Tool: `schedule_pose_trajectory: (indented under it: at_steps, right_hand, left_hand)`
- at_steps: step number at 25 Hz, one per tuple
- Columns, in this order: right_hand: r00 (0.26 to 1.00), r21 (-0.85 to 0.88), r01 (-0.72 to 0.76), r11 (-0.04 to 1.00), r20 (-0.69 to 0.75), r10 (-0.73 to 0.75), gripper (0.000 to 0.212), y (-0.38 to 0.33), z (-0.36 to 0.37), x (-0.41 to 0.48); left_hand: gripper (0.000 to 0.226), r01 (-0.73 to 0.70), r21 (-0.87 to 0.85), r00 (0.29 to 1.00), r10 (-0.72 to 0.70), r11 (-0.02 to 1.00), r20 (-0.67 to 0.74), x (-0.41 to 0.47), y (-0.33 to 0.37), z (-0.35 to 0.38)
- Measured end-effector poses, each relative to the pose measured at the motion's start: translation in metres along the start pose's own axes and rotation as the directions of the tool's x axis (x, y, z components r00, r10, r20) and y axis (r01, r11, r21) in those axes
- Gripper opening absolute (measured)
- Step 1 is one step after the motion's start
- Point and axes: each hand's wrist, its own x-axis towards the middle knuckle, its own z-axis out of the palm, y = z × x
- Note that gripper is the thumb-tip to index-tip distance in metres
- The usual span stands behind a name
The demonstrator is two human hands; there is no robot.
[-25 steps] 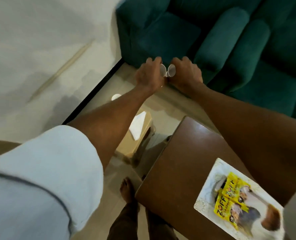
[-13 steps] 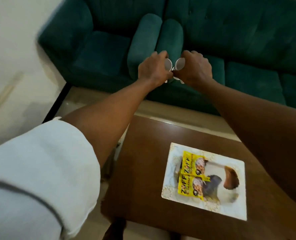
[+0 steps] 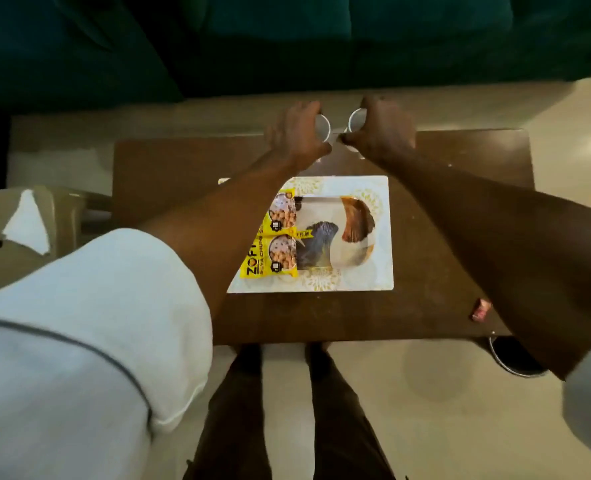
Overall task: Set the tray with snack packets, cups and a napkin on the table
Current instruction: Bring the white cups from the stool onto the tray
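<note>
Item: two white cups, one in the left hand (image 3: pixel 296 133) and one in the right hand (image 3: pixel 379 129), each hand closed around its own; left cup (image 3: pixel 323 127), right cup (image 3: pixel 357 118), rims turned toward each other. Position: over the far edge of the table (image 3: pixel 169 174), just beyond the tray (image 3: pixel 382 237). Tray lay nearer the person than the hands, long axis running left to right, snack packets (image 3: pixel 280 237) at its left end; bare right portion closer to the right hand. Napkin (image 3: pixel 27 225) lay off the table, far left.
</note>
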Motion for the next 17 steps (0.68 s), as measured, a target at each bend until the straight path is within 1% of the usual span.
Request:
schedule_pose_trajectory:
  at_steps: [3, 6, 11, 14, 17]
  right_hand:
    - [0.998, 0.035, -0.006, 0.999, 0.066, 0.004, 0.073, 0.015, 0.037, -0.019]
    - [0.990, 0.035, 0.002, 0.999, 0.142, -0.007, 0.074, 0.021, 0.080, -0.036]
    - [0.966, 0.011, -0.003, 1.000, 0.257, 0.000, 0.075, 0.024, 0.126, -0.052]
    - [0.964, 0.002, 0.011, 1.000, 0.265, -0.011, 0.074, 0.028, 0.142, -0.057]
    - [0.957, 0.032, 0.014, 0.999, 0.289, -0.022, 0.073, 0.031, 0.148, -0.062]
  left_hand:
    - [0.058, 0.002, 0.090, 0.995, -0.011, 0.996, 0.096, -0.018, -0.011, 0.034]
    - [0.056, -0.022, 0.161, 0.988, -0.003, 0.987, 0.154, -0.033, -0.029, 0.064]
    - [0.061, 0.006, 0.172, 0.980, -0.040, 0.985, 0.195, -0.046, -0.051, 0.099]
    - [0.062, -0.009, 0.151, 0.978, -0.023, 0.988, 0.209, -0.046, -0.058, 0.116]
    - [0.064, 0.007, 0.138, 0.977, -0.036, 0.990, 0.211, -0.047, -0.063, 0.124]
